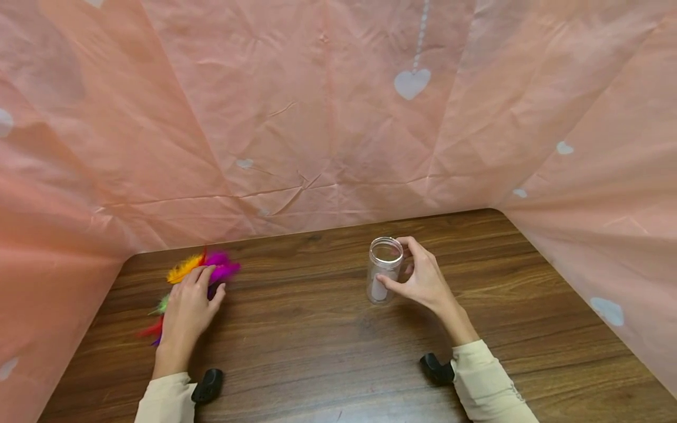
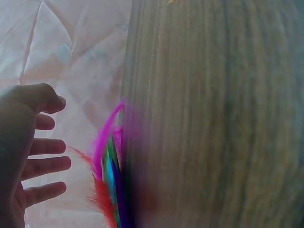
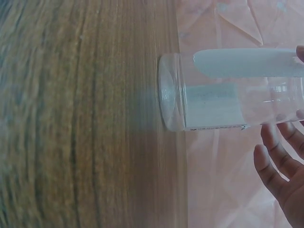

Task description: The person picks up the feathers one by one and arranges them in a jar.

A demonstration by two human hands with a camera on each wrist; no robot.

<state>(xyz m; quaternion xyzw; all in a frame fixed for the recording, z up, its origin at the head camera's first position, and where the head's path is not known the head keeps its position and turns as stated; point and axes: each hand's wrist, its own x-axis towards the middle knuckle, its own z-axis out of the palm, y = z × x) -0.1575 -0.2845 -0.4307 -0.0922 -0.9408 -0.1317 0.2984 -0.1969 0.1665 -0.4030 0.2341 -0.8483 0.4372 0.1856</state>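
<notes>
Colourful feathers lie at the left of the table: a yellow feather point(image 1: 184, 269), a magenta feather point(image 1: 223, 267), a green feather point(image 1: 162, 304) and a red feather point(image 1: 151, 329). My left hand point(image 1: 186, 308) is over them and hides part of the pile. In the left wrist view, that hand's fingers are loosely extended, apart from the feathers point(image 2: 103, 202). A clear jar point(image 1: 384, 269) with a pale label stands upright right of centre, its mouth uncovered. My right hand point(image 1: 427, 282) grips it near the top, thumb in front and fingers behind. The right wrist view shows the jar's base point(image 3: 170, 95) on the table.
The wooden table point(image 1: 296, 329) has rounded far corners. A pink cloth point(image 1: 328, 117) with pale hearts hangs behind it and along both sides. Black straps or mounts, one point(image 1: 208, 386) on the left wrist and another point(image 1: 438, 370) on the right, sit by the cream sleeves.
</notes>
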